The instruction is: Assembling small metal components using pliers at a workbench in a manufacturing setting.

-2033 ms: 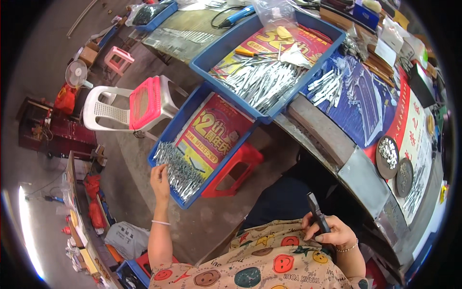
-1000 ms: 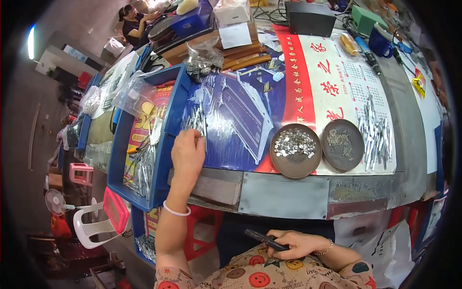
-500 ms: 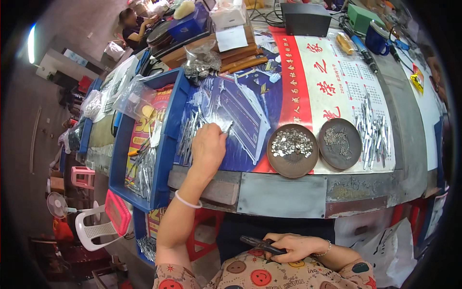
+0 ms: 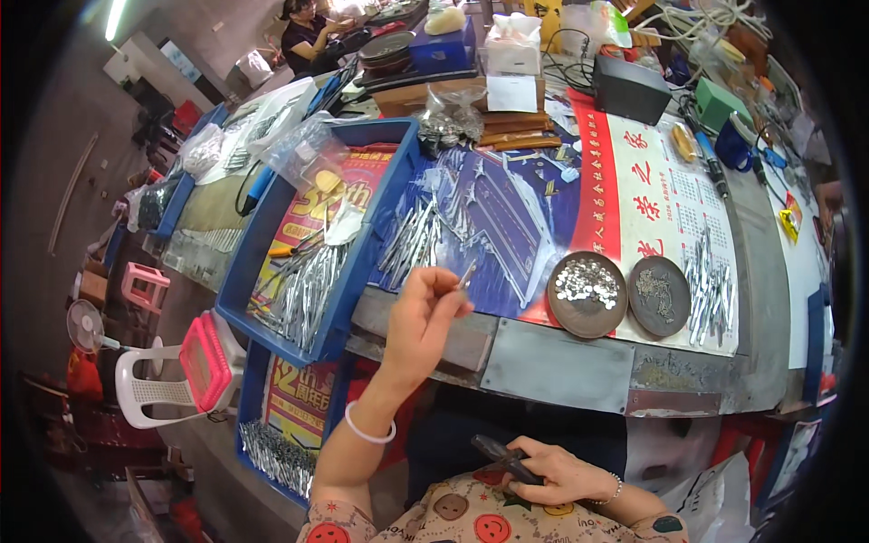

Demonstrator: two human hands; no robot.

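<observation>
Left hand [image 4: 418, 324] pinches a metal strip [image 4: 469, 273] at its fingertips [image 4: 450, 280]; right hand [image 4: 557, 472] clasps pliers [image 4: 501, 454]

Red characters [image 4: 646, 207] (large) on calendar [image 4: 686, 188]

Piece [image 4: 468, 274] in left grip [image 4: 420, 317] blurred, perhaps metal, shirt [image 4: 466, 523] cut off

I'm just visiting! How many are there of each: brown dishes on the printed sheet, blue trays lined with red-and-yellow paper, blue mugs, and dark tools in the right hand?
Brown dishes: 2
Lined blue trays: 2
Blue mug: 1
Dark tool in the right hand: 1
Total: 6
</observation>
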